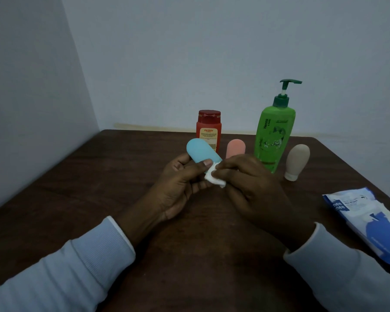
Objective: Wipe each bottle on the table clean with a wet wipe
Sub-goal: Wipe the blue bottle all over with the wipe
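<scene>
My left hand [180,183] grips a small light-blue bottle [199,150], tilted with its rounded end up and to the left. My right hand [250,185] pinches a folded white wet wipe [213,177] against the bottle's lower end. Behind the hands stand a red bottle [208,129] with a dark red cap, a small pink bottle [235,148], a tall green pump bottle [273,134] and a beige bottle [297,161] resting on its white cap.
The dark wooden table [99,188] sits in a corner, with walls at the left and behind. A blue and white pack of wet wipes [367,221] lies at the right edge, near my right sleeve.
</scene>
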The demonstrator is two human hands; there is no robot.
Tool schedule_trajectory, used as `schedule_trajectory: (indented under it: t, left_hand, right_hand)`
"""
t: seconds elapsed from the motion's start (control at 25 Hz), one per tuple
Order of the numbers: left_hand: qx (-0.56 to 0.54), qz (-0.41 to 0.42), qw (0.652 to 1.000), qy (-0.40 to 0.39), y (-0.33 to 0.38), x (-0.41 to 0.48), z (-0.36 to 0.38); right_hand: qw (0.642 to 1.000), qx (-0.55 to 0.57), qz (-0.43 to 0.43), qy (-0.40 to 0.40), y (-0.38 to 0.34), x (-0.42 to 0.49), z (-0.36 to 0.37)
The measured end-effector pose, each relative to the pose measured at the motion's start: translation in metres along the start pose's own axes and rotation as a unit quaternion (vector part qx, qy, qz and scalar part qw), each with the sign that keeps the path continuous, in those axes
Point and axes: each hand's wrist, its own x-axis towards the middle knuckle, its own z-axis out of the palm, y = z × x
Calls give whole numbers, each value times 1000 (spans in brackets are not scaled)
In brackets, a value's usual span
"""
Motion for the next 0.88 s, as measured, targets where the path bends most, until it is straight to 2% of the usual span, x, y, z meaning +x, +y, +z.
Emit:
schedule_trajectory:
  t: [0.2,0.32,0.4,0.52,0.64,0.76,0.88]
  left_hand:
    - [16,4,1000,5,3,0,-4]
    - [25,3,1000,0,2,2,-4]
    - [24,6,1000,-4,1,2,-5]
    - [16,2,1000,-6,-1,3,-7]
    - [-12,-28,999,-33,1,3,-8]
    - [-2,-68,993,-94,0,-3,-4]
    - [55,-71,983,-162,-9,-8,-4]
  right_hand:
    - [995,-27,99,-15,15,-1,-4]
    - [998,-36,49,18,3,-2,-4]
    - [1000,-21,8,-9,-4,-1,-2]
    - [998,-12,54,-38,7,2,-1]
    - [992,-14,120,48,14,-1,-7]
    - [981,-13,129,147,6,0,-13]
    - [986,0,108,127,4,2,-5]
